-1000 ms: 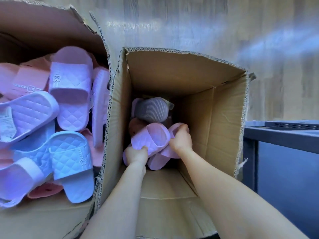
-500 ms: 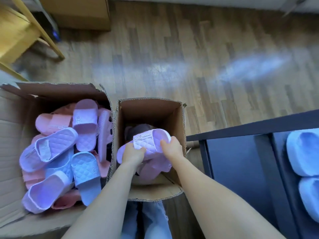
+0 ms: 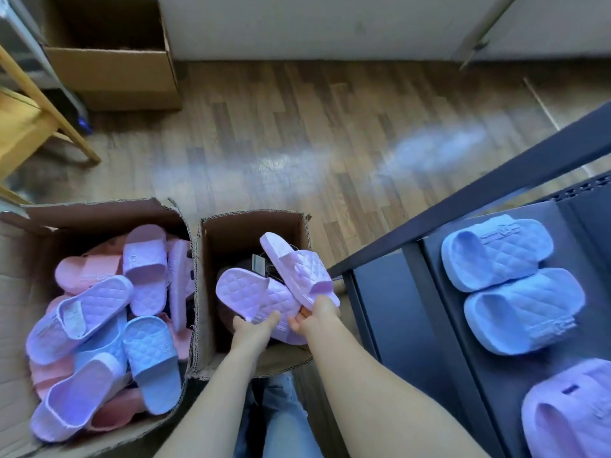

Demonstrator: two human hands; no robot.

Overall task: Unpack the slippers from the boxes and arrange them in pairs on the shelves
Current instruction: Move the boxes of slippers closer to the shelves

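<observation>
Person is holding two lilac slippers over the small box [image 3: 206, 292], one per hand. Left hand [image 3: 254, 325] is gripping the left slipper [image 3: 251, 292] at its near end, fingers curled round it. Right hand [image 3: 317, 317] is pinching the right slipper [image 3: 297, 269]. Both are lying diagonally, far-left to near-right, with straps at opposite ends. Shelf [image 3: 443, 342] is carrying two blue slippers [image 3: 496, 252] and one lilac slipper [image 3: 568, 418].

The lilac slipper [image 3: 572, 414] at the shelf's [image 3: 443, 342] near right corner is cut off by the picture's right and bottom edges. The large box [image 3: 20, 292] runs off the left edge, and its pink slippers [image 3: 86, 276] lie mostly buried under others. In the small box [image 3: 254, 223], dark contents sit hidden beneath the held slippers [image 3: 254, 294]. The tag [image 3: 258, 263] there is too small to read. The left hand's [image 3: 253, 327] fingers are hidden under one slipper.
</observation>
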